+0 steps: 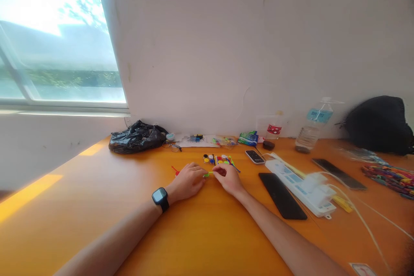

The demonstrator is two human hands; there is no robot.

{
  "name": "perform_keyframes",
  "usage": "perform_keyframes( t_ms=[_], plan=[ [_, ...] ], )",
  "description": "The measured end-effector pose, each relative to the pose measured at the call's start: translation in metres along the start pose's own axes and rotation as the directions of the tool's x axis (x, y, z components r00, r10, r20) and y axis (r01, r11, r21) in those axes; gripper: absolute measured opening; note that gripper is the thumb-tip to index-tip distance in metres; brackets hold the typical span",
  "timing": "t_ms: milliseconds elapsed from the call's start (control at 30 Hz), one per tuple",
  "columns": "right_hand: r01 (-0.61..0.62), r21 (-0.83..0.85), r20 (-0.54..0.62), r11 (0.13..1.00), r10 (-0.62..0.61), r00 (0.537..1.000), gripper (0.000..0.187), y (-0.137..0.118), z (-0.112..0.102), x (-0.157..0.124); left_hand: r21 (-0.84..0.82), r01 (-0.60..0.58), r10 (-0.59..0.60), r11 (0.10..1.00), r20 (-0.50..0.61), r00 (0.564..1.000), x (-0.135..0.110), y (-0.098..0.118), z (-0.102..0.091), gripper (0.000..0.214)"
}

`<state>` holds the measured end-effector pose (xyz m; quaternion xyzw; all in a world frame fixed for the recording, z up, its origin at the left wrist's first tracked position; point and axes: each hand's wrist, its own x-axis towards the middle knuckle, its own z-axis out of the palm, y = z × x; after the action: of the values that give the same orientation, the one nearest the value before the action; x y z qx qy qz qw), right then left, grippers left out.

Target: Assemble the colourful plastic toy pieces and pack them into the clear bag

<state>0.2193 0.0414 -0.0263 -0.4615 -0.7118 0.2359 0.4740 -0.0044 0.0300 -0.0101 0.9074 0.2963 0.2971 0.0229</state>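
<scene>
My left hand (188,180), with a dark watch (159,197) on its wrist, rests palm down on the orange-brown table. Its closed fingertips are at a small green piece (206,175); the grip is partly hidden. A thin yellow-green stick (211,173) runs from there to my right hand (228,178), which pinches it between thumb and fingers. Just left of my left hand a small red piece (177,173) with a thin red stick shows in part. Behind both hands lie several small coloured discs (208,159) and thin sticks (233,164).
On the right are a black phone (282,195), a white power strip (291,181) with cables, a second dark phone (338,174) and a water bottle (312,129). A small device (255,157) lies nearer. A black plastic bag (138,137) and eyeglasses (173,146) are at the back left.
</scene>
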Motion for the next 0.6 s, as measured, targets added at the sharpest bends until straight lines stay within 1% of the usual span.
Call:
perform_keyframes(
  t_ms=[267,600],
  plan=[
    [0.053,-0.111,-0.002,0.992,-0.054,0.999,0.014,-0.005,-0.0011,0.0001,-0.008,0.042,-0.042,0.999,-0.014,0.999,0.0001,0.0013,0.0017,0.019],
    [0.062,-0.122,0.011,0.991,-0.061,0.998,0.015,-0.0034,0.0,-0.0007,-0.041,0.095,-0.095,0.995,0.004,0.995,0.001,0.0028,0.0055,0.018]
  ],
)
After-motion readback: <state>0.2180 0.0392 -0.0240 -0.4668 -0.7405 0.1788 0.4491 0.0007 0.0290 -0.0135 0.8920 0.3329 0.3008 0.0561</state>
